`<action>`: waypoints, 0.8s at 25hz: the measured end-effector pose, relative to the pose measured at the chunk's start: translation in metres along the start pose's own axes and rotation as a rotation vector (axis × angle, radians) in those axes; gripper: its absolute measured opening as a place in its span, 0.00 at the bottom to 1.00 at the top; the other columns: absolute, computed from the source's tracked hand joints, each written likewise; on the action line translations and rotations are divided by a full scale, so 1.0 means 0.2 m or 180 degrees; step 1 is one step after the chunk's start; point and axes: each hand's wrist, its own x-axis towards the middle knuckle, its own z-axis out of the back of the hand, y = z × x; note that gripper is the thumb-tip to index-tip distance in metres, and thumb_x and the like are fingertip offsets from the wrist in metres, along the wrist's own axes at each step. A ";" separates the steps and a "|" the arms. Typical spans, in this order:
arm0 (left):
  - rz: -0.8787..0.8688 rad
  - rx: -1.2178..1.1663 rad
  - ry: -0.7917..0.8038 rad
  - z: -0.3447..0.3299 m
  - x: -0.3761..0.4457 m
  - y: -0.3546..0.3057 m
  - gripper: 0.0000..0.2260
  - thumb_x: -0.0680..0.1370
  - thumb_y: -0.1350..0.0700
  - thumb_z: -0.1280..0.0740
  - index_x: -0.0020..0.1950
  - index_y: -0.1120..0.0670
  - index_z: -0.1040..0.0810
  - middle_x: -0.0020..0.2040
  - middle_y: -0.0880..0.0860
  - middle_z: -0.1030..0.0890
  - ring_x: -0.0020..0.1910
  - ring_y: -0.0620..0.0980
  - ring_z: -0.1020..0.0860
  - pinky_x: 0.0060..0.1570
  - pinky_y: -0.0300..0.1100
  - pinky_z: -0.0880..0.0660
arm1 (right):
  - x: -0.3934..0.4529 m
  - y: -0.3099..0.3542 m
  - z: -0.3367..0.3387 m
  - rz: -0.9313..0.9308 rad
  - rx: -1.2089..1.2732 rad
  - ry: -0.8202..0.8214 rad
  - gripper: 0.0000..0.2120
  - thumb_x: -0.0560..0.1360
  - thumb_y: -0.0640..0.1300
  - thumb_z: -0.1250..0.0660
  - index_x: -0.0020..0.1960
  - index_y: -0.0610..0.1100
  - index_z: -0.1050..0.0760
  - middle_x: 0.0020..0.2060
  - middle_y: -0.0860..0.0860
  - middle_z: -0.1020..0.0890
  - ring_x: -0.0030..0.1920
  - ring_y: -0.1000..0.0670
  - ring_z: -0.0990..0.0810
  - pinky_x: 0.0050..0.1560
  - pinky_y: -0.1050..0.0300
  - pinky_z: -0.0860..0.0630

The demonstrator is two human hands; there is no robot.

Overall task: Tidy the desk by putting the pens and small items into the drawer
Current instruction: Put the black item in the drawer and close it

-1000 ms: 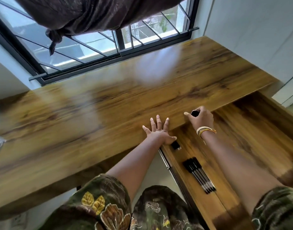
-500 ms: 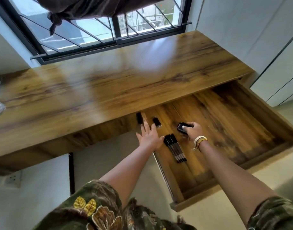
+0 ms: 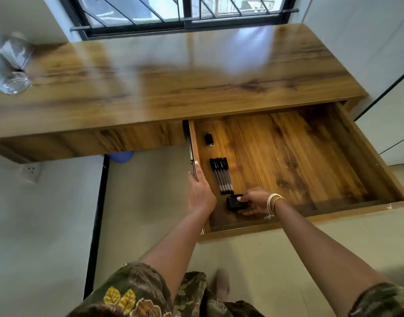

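Observation:
The wooden drawer (image 3: 310, 156) stands pulled far out from under the desk (image 3: 173, 83). Inside, along its left side, lie a row of several black pens (image 3: 222, 176) and, farther back, a small black item (image 3: 209, 139). My right hand (image 3: 257, 201) is low in the drawer's front left corner, fingers closed around a small black box (image 3: 234, 203) just in front of the pens. My left hand (image 3: 201, 191) rests on the drawer's left wall, fingers laid flat along its top edge.
A glass jar (image 3: 14, 72) stands at the desk's far left end. A barred window (image 3: 185, 12) runs behind the desk. A blue object (image 3: 121, 156) sits under the desk, and a wall socket (image 3: 30, 171) is at the lower left. White wall panels are to the right.
The drawer has come much farther out. My right hand carried the black box toward the drawer's front, past the pens. My left hand slid back along the drawer's left wall.

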 end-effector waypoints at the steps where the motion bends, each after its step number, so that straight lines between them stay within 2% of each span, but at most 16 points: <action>1: 0.0030 -0.0018 0.0031 0.00 -0.01 0.01 0.46 0.74 0.66 0.37 0.75 0.43 0.69 0.67 0.60 0.35 0.42 0.48 0.26 0.38 0.43 0.24 | 0.00 -0.01 -0.02 0.0022 -0.0135 -0.0049 0.09 0.75 0.33 0.33 0.55 0.33 0.28 0.48 0.37 0.20 0.47 0.38 0.19 0.53 0.42 0.21; 3: 0.0088 -0.0056 0.0141 0.01 0.00 0.01 0.48 0.74 0.65 0.36 0.73 0.41 0.72 0.53 0.54 0.30 0.40 0.48 0.25 0.39 0.45 0.21 | 0.01 -0.03 -0.07 0.0126 -0.0358 -0.0177 0.11 0.72 0.34 0.29 0.53 0.33 0.25 0.50 0.37 0.20 0.51 0.39 0.19 0.47 0.46 0.19; 6: 0.0116 -0.0083 0.0256 0.02 -0.02 0.03 0.52 0.74 0.65 0.34 0.70 0.38 0.77 0.46 0.54 0.26 0.38 0.49 0.23 0.39 0.47 0.19 | 0.03 -0.06 -0.12 0.0345 -0.0473 -0.0508 0.10 0.69 0.37 0.25 0.42 0.39 0.26 0.45 0.41 0.20 0.47 0.42 0.19 0.38 0.52 0.19; 7: 0.0107 -0.0042 0.0273 0.02 -0.04 0.04 0.53 0.74 0.65 0.34 0.68 0.38 0.79 0.44 0.54 0.26 0.38 0.49 0.22 0.38 0.46 0.19 | 0.03 -0.07 -0.14 0.0428 -0.0661 -0.0669 0.11 0.69 0.40 0.24 0.41 0.40 0.27 0.42 0.43 0.21 0.45 0.44 0.20 0.36 0.54 0.20; 9: 0.0128 0.0009 0.0365 0.01 -0.07 0.05 0.55 0.73 0.64 0.32 0.64 0.38 0.81 0.43 0.54 0.26 0.37 0.49 0.22 0.36 0.44 0.20 | 0.01 -0.09 -0.15 0.0550 -0.1576 -0.1045 0.14 0.70 0.49 0.25 0.43 0.41 0.25 0.39 0.45 0.21 0.41 0.46 0.22 0.32 0.57 0.27; 11: 0.0202 0.0058 0.0410 0.00 -0.10 0.05 0.55 0.73 0.64 0.32 0.66 0.38 0.80 0.41 0.54 0.26 0.36 0.48 0.22 0.33 0.42 0.21 | -0.02 -0.10 -0.16 0.0586 -0.2247 -0.1301 0.18 0.72 0.56 0.29 0.48 0.41 0.23 0.40 0.46 0.21 0.40 0.46 0.23 0.30 0.58 0.34; 16: 0.0314 -0.0097 0.0542 0.00 -0.19 0.06 0.50 0.76 0.64 0.35 0.71 0.38 0.75 0.42 0.53 0.28 0.38 0.48 0.23 0.36 0.43 0.21 | -0.11 -0.16 -0.18 0.0704 -0.2869 -0.1482 0.19 0.77 0.57 0.37 0.52 0.41 0.24 0.41 0.46 0.22 0.42 0.45 0.23 0.40 0.55 0.29; 20: 0.0256 -0.0018 0.0528 -0.02 -0.31 0.07 0.46 0.78 0.60 0.36 0.73 0.39 0.73 0.44 0.54 0.29 0.39 0.48 0.25 0.37 0.44 0.24 | -0.23 -0.23 -0.19 0.0936 -0.3451 -0.1764 0.23 0.79 0.60 0.47 0.51 0.43 0.24 0.39 0.47 0.24 0.41 0.45 0.25 0.39 0.55 0.31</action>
